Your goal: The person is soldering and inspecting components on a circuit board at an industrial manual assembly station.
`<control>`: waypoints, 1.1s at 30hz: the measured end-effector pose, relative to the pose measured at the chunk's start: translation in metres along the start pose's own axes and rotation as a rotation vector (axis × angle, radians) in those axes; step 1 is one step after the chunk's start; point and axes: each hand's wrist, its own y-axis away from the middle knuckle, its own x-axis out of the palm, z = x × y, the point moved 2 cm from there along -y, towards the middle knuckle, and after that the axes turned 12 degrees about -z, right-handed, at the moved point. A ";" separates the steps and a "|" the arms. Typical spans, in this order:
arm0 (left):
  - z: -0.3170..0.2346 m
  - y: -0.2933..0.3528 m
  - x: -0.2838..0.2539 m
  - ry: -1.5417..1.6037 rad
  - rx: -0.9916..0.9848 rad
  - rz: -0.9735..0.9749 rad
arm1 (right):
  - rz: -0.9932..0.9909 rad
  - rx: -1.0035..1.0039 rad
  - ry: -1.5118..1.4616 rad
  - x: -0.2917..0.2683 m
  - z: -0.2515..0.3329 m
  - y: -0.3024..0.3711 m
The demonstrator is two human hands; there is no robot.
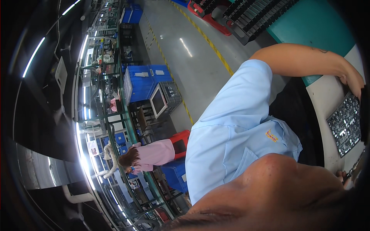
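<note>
The picture lies on its side, with ceiling lights at the left and the work table (314, 96) at the right. My left hand (353, 79), at the end of a bare forearm from a light blue sleeve, bends down onto the upper edge of a dark circuit board (345, 125). Its fingers are curled against that edge, partly cut off by the dark rim. The board is densely covered with small silvery parts. Below the board, a little of my right hand (342, 176) shows, fingers closed round a slim dark tool (350, 172) whose kind I cannot make out.
Black slotted racks (256, 17) stand by a green mat (308, 29) at the top. Across the aisle (200, 57) with yellow floor lines are blue bins (140, 82), a grey crate (165, 100) and a long workbench line (123, 88). A person in pink (156, 156) sits there on a red stool (181, 144).
</note>
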 end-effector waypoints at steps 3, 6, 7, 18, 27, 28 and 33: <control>-0.016 0.012 0.006 -0.102 -0.387 -0.196 | -0.002 0.015 0.013 0.002 0.002 0.000; -0.016 0.001 0.020 -0.222 -0.786 -0.331 | 0.043 0.031 0.106 -0.005 0.008 -0.004; -0.023 0.006 0.023 -0.582 -0.376 -0.457 | 0.103 0.039 0.181 -0.005 0.013 -0.007; -0.060 0.023 0.078 -0.439 -0.431 -0.561 | 0.059 0.009 -0.033 0.021 0.088 -0.016; -0.065 0.023 0.077 -0.381 -0.468 -0.602 | -0.035 -0.075 -0.094 0.025 0.092 -0.018; -0.064 0.023 0.077 -0.382 -0.466 -0.607 | -0.036 -0.086 -0.101 0.025 0.092 -0.019; -0.061 0.023 0.073 -0.389 -0.455 -0.612 | -0.041 -0.085 -0.107 0.025 0.091 -0.019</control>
